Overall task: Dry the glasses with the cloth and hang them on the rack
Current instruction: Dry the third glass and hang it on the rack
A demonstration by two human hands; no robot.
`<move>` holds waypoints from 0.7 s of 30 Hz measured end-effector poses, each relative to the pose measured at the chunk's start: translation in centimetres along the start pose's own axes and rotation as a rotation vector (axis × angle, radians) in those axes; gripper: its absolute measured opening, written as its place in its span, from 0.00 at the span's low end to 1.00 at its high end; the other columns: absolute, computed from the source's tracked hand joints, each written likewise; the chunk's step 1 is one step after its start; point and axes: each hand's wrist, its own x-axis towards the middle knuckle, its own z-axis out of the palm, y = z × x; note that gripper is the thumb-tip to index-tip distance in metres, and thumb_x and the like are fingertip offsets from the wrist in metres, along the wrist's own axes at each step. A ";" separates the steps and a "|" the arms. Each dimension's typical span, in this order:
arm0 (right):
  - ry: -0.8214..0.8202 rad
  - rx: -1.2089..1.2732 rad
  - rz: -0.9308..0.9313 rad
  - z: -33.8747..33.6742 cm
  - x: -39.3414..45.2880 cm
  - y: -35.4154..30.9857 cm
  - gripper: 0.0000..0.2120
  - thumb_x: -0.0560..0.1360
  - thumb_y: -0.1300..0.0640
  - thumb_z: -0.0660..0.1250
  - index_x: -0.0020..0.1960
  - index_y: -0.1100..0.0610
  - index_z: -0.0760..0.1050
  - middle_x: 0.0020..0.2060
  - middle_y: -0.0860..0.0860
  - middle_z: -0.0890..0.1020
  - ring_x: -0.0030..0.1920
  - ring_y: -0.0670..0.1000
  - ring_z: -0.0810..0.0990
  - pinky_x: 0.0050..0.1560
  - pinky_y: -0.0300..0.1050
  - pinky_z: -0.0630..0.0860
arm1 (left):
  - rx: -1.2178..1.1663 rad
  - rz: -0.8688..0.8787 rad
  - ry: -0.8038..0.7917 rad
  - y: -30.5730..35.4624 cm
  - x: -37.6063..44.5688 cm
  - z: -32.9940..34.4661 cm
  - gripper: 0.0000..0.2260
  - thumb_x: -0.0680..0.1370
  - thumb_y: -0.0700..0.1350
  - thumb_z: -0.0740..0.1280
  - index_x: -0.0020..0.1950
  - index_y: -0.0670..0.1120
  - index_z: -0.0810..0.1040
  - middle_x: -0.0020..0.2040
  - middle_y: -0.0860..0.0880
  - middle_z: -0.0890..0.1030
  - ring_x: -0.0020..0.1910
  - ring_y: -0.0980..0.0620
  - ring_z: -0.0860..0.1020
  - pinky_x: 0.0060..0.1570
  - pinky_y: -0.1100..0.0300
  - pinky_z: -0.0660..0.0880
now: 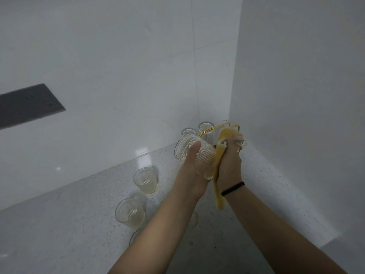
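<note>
Left hand (190,167) gripping ribbed glass (199,155), right hand (230,161) bunching yellow cloth (219,175)

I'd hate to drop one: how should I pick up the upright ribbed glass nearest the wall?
Wrap your fingers round the ribbed side wall of the clear ribbed glass, coming from the right, probably; it stands upright, mouth open, and another glass sits just in front.

The left hand (190,167) grips a ribbed clear glass tumbler (194,153) on its side; just right of it, the right hand (230,155) clutches a yellow cloth (219,165) against its mouth, before a gold wire rack (209,131).
</note>
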 end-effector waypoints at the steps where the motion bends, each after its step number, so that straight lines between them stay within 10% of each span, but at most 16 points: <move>1: -0.019 -0.040 0.016 -0.2 -0.1 0.3 0.23 0.78 0.41 0.52 0.47 0.57 0.77 0.31 0.47 0.84 0.35 0.47 0.84 0.30 0.38 0.78 | 0.042 -0.029 0.001 0.0 -0.1 -0.3 0.22 0.77 0.56 0.61 0.62 0.41 0.79 0.62 0.39 0.79 0.60 0.42 0.79 0.66 0.46 0.71; 6: -0.191 -0.127 0.040 -1.0 0.9 -1.8 0.27 0.72 0.35 0.52 0.31 0.50 0.81 0.31 0.51 0.83 0.40 0.52 0.82 0.48 0.51 0.79 | 0.418 0.014 0.012 0.8 -0.4 -2.6 0.21 0.70 0.54 0.73 0.61 0.47 0.78 0.57 0.42 0.83 0.55 0.40 0.82 0.53 0.44 0.80; 11: -0.214 -0.491 -0.213 -0.4 -0.1 -1.1 0.23 0.78 0.42 0.52 0.35 0.55 0.74 0.27 0.46 0.77 0.28 0.40 0.76 0.33 0.31 0.73 | 0.539 -0.031 0.031 1.6 -0.5 -2.7 0.13 0.72 0.53 0.70 0.48 0.44 0.81 0.39 0.48 0.85 0.38 0.50 0.83 0.44 0.56 0.80; 17: -0.508 -0.807 -0.439 -1.5 -1.0 -3.1 0.27 0.68 0.31 0.54 0.30 0.54 0.71 0.23 0.49 0.74 0.24 0.44 0.72 0.28 0.38 0.71 | 0.299 -0.286 -0.200 4.2 -1.5 -2.9 0.22 0.69 0.57 0.69 0.53 0.41 0.80 0.43 0.39 0.85 0.39 0.42 0.84 0.38 0.51 0.82; 21: -0.121 -0.621 -0.374 -1.0 -0.6 -3.2 0.32 0.70 0.36 0.59 0.30 0.66 0.71 0.26 0.58 0.72 0.28 0.54 0.71 0.31 0.48 0.69 | 0.314 -0.155 -0.148 3.9 -1.2 -2.1 0.19 0.72 0.61 0.66 0.55 0.51 0.84 0.51 0.46 0.85 0.49 0.46 0.84 0.47 0.50 0.81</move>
